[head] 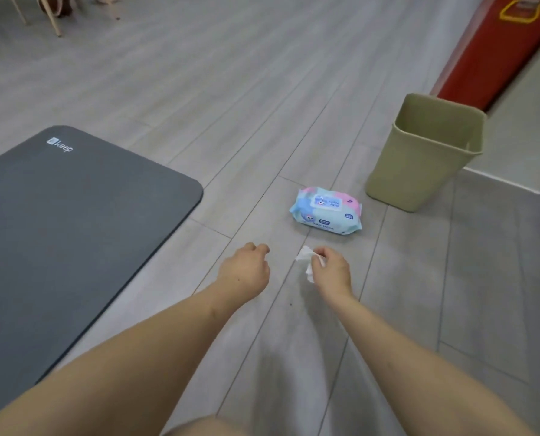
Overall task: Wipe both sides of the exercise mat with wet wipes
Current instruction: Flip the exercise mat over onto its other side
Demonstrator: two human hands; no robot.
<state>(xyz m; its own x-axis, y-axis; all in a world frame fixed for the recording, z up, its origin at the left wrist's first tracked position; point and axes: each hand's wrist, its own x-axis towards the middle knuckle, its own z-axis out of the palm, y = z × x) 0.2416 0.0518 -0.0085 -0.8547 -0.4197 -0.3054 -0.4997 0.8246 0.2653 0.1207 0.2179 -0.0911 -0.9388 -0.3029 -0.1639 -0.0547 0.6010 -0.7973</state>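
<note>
A dark grey exercise mat (67, 234) lies flat on the floor at the left, its logo at the far corner. A blue and pink pack of wet wipes (326, 212) lies on the floor to the mat's right. My right hand (331, 270) hovers just in front of the pack and pinches a crumpled white wet wipe (306, 262). Beside it, my left hand (246, 269) is loosely curled with its fingers drawn in, holding nothing. Both hands are over bare floor, apart from the mat.
A beige waste bin (425, 155) stands just behind and right of the wipes pack. A red door panel (488, 51) and a wall base run along the right. Chair legs (55, 23) show at the far top left. Grey plank floor lies between.
</note>
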